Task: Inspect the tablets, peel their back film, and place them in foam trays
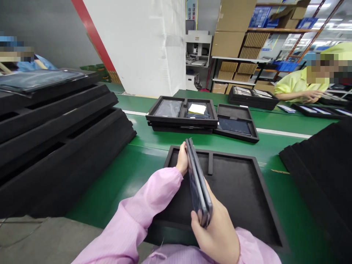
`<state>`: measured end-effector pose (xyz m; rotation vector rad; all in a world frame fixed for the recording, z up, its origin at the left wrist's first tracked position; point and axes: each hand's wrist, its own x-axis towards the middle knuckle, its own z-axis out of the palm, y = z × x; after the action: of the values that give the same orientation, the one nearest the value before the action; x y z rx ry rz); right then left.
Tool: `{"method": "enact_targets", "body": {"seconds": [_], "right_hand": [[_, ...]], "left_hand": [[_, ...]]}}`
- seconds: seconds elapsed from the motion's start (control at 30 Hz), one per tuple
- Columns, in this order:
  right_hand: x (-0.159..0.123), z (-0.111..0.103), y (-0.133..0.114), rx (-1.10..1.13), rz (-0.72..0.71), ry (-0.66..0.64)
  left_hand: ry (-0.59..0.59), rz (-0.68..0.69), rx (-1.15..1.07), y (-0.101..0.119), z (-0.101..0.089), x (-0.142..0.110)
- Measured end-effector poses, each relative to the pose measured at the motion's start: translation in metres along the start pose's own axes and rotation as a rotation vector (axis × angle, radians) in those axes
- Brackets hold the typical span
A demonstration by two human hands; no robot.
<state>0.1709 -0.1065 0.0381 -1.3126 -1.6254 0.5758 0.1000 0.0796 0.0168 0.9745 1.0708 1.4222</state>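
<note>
At the frame's lower centre, the left hand [182,160] and right hand [221,229] grip two slim dark tablets [197,179] edge-up above a black tray [239,190] on a green counter [118,183].

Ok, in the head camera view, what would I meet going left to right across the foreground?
Tall stack of black foam trays, bare left hand, pair of slim dark grey tablet-like slabs, bare right hand, black layered foam stack.

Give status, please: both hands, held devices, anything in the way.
Left hand far end, right hand near end, both gripping two slim devices. Devices on edge, side by side, over black tray. Tray stack beyond, not touching them.
</note>
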Motion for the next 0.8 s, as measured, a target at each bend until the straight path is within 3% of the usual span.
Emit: {"method": "enact_targets", "body": {"seconds": [0.07,0.17,0.37,0.8], "right_hand": [[-0.006,0.002,0.003,-0.051,-0.088,-0.013],[-0.009,0.003,0.012,-0.050,-0.156,-0.007],[-0.008,-0.004,0.026,0.006,-0.086,-0.023],[-0.004,-0.005,0.033,0.135,0.049,0.114]], "left_hand": [[0.005,-0.039,-0.018,0.000,0.000,0.007],[0.029,-0.033,-0.046,0.018,0.004,0.014],[-0.062,0.301,0.021,0.052,0.020,0.014],[-0.057,0.396,0.146,0.043,0.029,0.008]]}}
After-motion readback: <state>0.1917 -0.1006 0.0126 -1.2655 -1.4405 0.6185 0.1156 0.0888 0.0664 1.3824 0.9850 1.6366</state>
